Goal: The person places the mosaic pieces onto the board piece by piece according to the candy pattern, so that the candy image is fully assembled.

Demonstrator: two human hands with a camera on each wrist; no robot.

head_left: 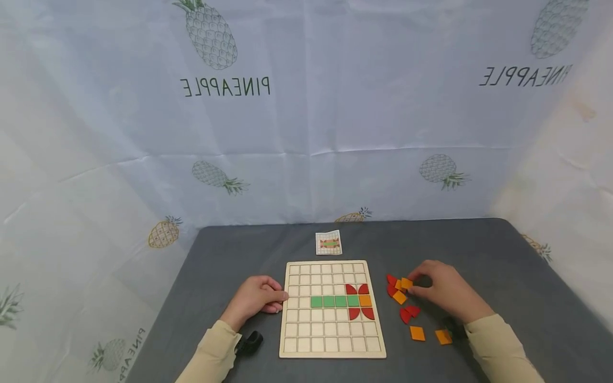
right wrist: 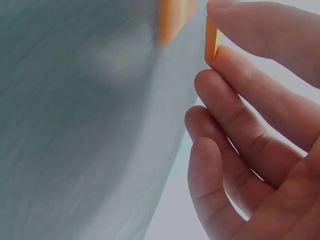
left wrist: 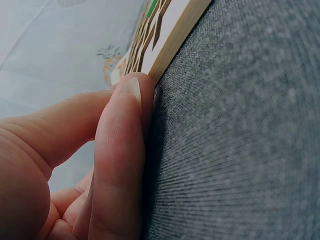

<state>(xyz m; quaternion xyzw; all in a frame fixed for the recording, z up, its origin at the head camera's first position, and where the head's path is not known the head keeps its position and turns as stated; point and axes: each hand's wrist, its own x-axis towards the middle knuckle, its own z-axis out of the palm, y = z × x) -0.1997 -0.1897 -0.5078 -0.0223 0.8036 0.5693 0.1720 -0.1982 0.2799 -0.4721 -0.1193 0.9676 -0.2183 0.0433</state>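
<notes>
In the head view, my left hand is at the left edge of a wooden grid board, thumb and index finger pinching its rim. The left wrist view shows those fingertips together at the board's side. On the board lies a row of green square tiles, ending in an orange square with red quarter-round tiles above and below it. My right hand pinches an orange square tile between thumb and index finger, over the loose pile to the right. Its other fingers curve loosely.
Loose red pieces and orange squares are scattered right of the board. Behind the board lies a small pattern card. A dark grey cloth covers the table, with a pineapple-print curtain behind it.
</notes>
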